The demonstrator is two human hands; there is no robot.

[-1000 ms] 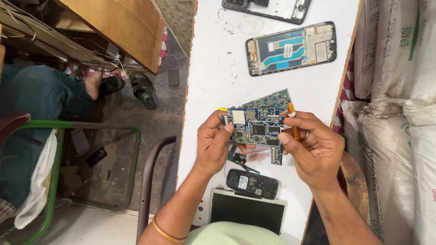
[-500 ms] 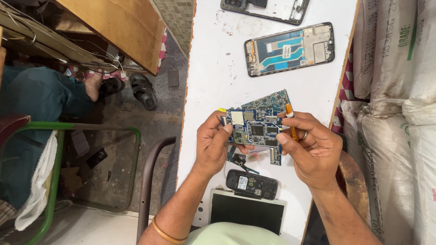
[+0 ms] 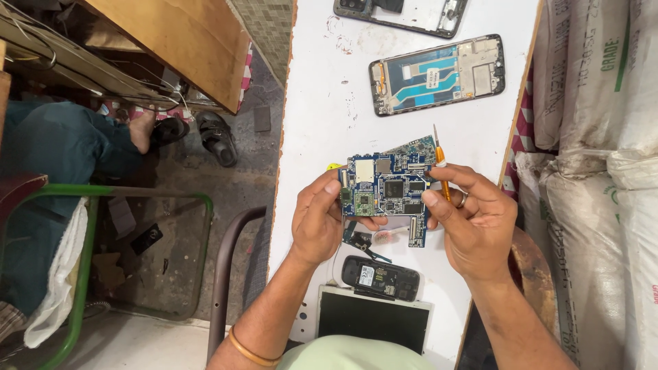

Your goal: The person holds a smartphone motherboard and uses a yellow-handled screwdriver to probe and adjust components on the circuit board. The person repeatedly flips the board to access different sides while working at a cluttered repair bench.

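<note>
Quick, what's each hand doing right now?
Left hand: closed on the blue circuit board.
Right hand: gripping the board's other edge, plus an orange screwdriver.

A narrow white table (image 3: 329,103) carries two opened phone frames at upper right (image 3: 437,75) (image 3: 401,14), a small black keypad phone (image 3: 380,277) and a dark flat screen panel (image 3: 373,318) at the bottom centre.

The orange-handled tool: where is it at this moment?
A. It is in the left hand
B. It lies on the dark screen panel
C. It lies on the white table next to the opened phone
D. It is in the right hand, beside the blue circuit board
D: the right hand grips the orange-handled tool at the right edge of the blue circuit board, which both hands hold; the left hand holds only the board.
</note>
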